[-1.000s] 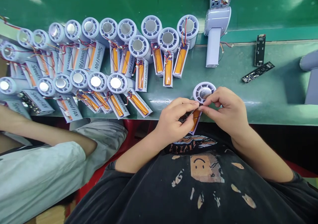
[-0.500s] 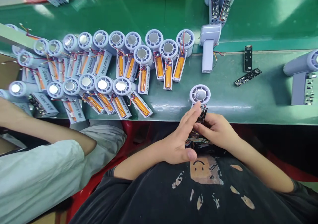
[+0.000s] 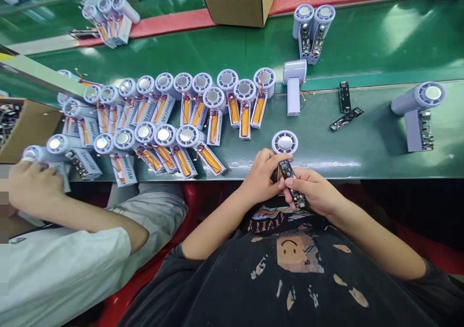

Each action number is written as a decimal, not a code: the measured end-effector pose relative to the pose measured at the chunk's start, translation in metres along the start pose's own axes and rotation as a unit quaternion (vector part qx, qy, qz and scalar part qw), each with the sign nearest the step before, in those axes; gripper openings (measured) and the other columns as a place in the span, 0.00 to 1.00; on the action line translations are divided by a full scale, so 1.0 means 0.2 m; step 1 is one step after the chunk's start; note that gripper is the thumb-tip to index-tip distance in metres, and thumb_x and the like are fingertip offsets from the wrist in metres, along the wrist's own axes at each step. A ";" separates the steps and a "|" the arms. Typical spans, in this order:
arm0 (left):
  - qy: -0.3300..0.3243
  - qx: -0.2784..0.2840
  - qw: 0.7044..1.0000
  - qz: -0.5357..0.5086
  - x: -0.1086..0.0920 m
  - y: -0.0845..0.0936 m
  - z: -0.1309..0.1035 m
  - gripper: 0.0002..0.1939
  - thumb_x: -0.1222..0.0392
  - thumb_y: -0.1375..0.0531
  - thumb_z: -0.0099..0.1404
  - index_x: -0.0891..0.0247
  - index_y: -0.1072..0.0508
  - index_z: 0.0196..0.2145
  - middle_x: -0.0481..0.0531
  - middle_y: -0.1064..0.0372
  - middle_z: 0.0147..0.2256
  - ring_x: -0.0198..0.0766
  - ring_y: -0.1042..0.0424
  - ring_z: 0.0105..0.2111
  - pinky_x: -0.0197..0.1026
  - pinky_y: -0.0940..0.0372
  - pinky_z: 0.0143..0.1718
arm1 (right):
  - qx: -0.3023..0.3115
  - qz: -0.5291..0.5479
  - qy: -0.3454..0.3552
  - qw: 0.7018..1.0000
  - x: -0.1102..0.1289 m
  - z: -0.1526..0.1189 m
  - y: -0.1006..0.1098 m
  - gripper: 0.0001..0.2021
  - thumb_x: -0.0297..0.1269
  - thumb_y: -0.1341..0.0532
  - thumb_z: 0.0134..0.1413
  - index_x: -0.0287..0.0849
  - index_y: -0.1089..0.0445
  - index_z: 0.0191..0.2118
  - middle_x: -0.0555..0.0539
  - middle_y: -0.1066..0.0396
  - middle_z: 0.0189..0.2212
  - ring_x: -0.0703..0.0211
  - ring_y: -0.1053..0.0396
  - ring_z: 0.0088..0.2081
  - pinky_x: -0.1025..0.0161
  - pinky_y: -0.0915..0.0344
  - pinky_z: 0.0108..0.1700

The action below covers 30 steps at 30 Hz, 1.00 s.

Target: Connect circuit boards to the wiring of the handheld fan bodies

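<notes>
At the table's front edge a pale lilac handheld fan [image 3: 284,143] has its round silver-centred head facing up. My left hand [image 3: 260,176] is closed around the handle below that head, and its fingers cover most of the handle. A black circuit board [image 3: 292,184] lies slanted over the handle, with its lower end toward my shirt. Between thumb and fingers, my right hand [image 3: 316,187] grips this board. A little of the orange battery shows beside the board. Thin wires near the head are mostly hidden by my fingers.
Rows of fans with orange batteries [image 3: 245,119] stand to the left. Two loose circuit boards [image 3: 345,97] lie right of centre, near a face-down fan [image 3: 294,87]. Another fan [image 3: 416,116] stands far right. A cardboard box [image 3: 239,3] is at the back. A co-worker's hand [image 3: 34,184] is at left.
My left hand has gone from spread fingers beside the fan to closed around its handle. The board in my right hand has come lower and now slants. The view has shifted, showing more of the back.
</notes>
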State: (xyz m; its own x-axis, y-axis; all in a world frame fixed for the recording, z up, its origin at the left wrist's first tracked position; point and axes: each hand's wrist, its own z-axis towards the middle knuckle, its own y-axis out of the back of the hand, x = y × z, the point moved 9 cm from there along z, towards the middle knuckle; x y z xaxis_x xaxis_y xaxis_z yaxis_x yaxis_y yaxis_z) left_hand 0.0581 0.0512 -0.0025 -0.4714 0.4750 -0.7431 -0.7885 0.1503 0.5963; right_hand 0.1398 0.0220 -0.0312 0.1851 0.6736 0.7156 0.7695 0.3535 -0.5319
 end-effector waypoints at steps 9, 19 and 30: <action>0.013 -0.088 0.989 0.114 -0.03 0.12 0.07 0.01 0.64 0.40 0.63 0.62 0.28 0.33 0.50 0.31 0.31 0.39 0.32 0.33 0.42 0.37 0.36 | 0.036 0.148 -0.051 0.987 0.02 -0.02 0.00 0.11 0.42 0.34 0.47 0.41 0.32 0.30 0.58 0.38 0.16 0.73 0.47 0.14 0.71 0.49 0.17; -0.008 -0.085 0.989 0.120 -0.03 0.21 0.03 0.05 0.64 0.41 0.68 0.61 0.24 0.37 0.49 0.24 0.33 0.36 0.27 0.33 0.38 0.34 0.37 | -0.040 -0.098 0.038 0.994 0.01 0.05 0.13 0.16 0.50 0.33 0.47 0.41 0.29 0.30 0.54 0.35 0.17 0.67 0.40 0.20 0.67 0.44 0.22; -0.011 -0.029 0.954 0.300 -0.10 0.17 0.06 0.09 0.63 0.44 0.70 0.61 0.23 0.37 0.52 0.27 0.33 0.41 0.34 0.33 0.43 0.42 0.34 | -0.100 -0.117 0.047 0.987 0.02 0.06 0.15 0.20 0.56 0.38 0.49 0.42 0.31 0.28 0.54 0.37 0.16 0.66 0.42 0.19 0.67 0.45 0.22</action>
State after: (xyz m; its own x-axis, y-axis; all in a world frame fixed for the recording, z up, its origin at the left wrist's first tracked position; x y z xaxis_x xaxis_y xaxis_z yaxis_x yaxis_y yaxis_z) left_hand 0.0460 0.0569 0.0369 -0.8360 0.4795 -0.2670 -0.4009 -0.2013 0.8937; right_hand 0.1560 0.0424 -0.0492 0.0358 0.5226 0.8518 0.9016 0.3507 -0.2531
